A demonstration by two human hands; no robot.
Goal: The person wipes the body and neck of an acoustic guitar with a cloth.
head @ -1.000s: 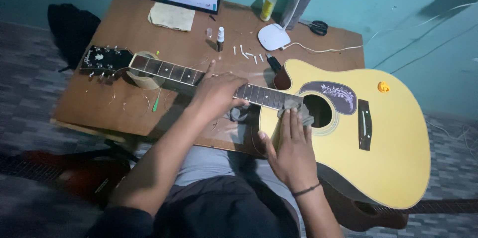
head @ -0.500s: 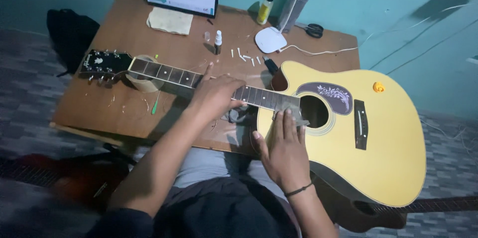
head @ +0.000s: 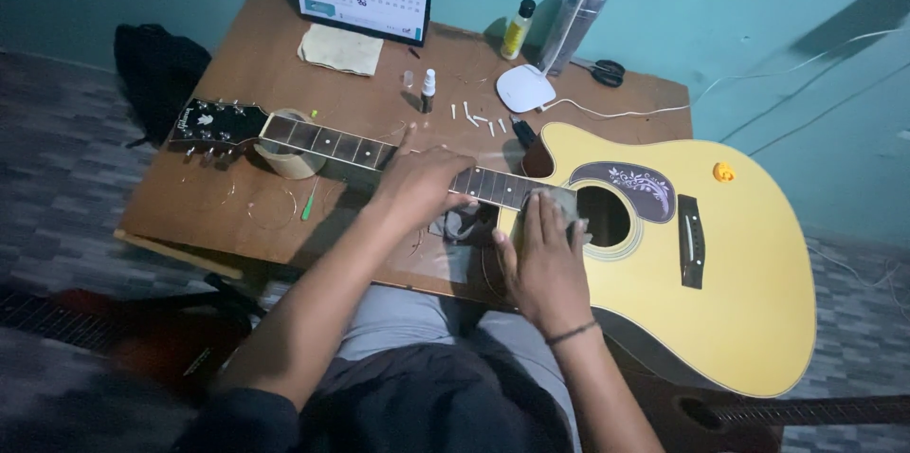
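Pressing a grey cloth [head: 561,204] flat under my right hand [head: 540,259], fingers spread, against the yellow acoustic guitar [head: 720,273] beside its soundhole [head: 604,216]. My left hand [head: 422,186] lies loosely curled over the fretboard [head: 332,144]. The guitar lies across a wooden table [head: 246,83], its neck resting on a tape roll [head: 289,161].

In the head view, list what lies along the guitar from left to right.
Headstock → roll of tape under the neck → left hand on the fretboard → right hand → sound hole → bridge → small orange piece.
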